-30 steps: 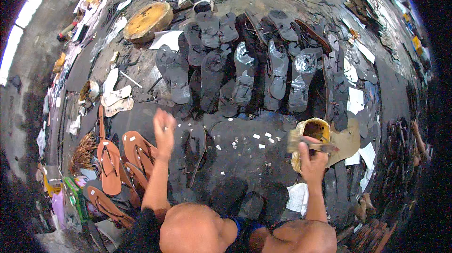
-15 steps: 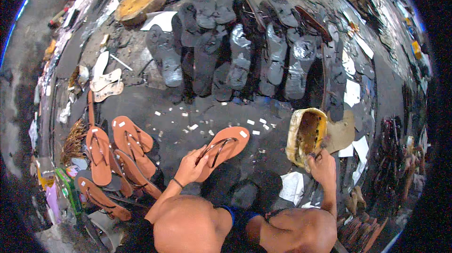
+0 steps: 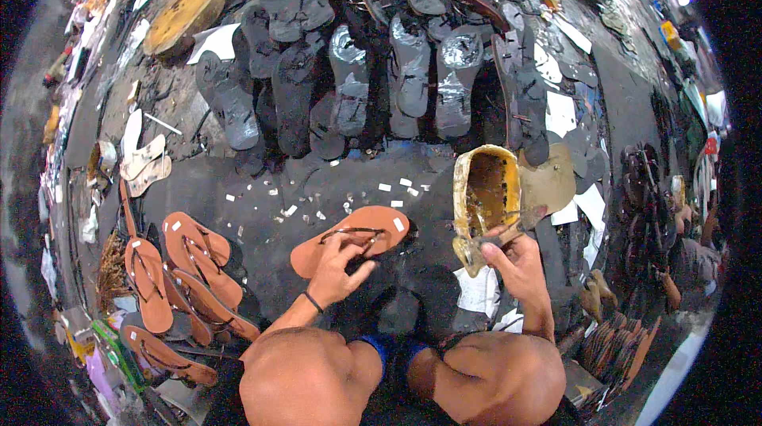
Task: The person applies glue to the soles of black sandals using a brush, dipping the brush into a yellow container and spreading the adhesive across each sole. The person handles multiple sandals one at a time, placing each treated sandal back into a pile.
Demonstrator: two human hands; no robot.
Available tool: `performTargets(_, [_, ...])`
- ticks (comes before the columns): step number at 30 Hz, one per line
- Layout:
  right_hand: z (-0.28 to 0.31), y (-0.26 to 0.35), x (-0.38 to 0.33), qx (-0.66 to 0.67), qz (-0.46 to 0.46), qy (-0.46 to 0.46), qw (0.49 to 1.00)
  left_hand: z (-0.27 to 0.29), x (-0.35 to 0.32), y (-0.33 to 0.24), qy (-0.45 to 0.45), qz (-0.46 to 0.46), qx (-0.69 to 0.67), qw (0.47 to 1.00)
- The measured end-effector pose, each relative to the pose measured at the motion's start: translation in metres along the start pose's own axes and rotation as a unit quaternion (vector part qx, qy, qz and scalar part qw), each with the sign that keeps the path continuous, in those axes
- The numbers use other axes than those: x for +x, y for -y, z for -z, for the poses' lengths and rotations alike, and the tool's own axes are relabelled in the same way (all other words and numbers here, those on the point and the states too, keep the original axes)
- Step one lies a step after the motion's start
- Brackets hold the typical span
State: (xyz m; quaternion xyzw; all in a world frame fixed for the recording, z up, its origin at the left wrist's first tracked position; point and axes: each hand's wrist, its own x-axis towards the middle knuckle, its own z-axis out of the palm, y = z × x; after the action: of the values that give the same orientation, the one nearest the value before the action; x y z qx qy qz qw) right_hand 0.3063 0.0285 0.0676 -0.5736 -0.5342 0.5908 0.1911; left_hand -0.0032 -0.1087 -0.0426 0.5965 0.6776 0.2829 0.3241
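My left hand (image 3: 340, 263) grips a brown sandal (image 3: 353, 237) by its thin straps and holds it sole-down over the dark floor. My right hand (image 3: 517, 261) holds the handle of a brush (image 3: 482, 245), whose tip dips into a yellowish glue container (image 3: 486, 189) cut open at the side. My bare knees fill the lower edge. Small white scraps dot the floor just beyond the sandal.
Several finished brown sandals (image 3: 186, 271) lie stacked at my left. Rows of black soles (image 3: 349, 69) with glue-shiny patches spread across the far floor. A round wooden block (image 3: 182, 15) sits far left. White paper pieces (image 3: 559, 113) lie to the right. Another person (image 3: 686, 255) crouches at right.
My left hand reached out to the floor, then took up a brown sandal and drew it in front of me. My right hand stayed at the glue container with the brush.
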Motion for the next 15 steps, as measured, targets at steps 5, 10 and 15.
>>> performTargets(5, [-0.02,0.008,0.018,0.082,0.058,-0.008,0.995,-0.008,0.039,0.007,0.201,-0.191,0.126,0.953])
performTargets(10, [-0.041,0.018,0.037,0.136,0.074,-0.034,0.987,-0.029,0.087,0.002,0.282,-0.331,0.102,0.895])
performTargets(15, [-0.058,0.054,0.048,0.119,0.188,-0.113,0.968,-0.029,0.107,-0.022,0.302,-0.047,-0.089,0.948])
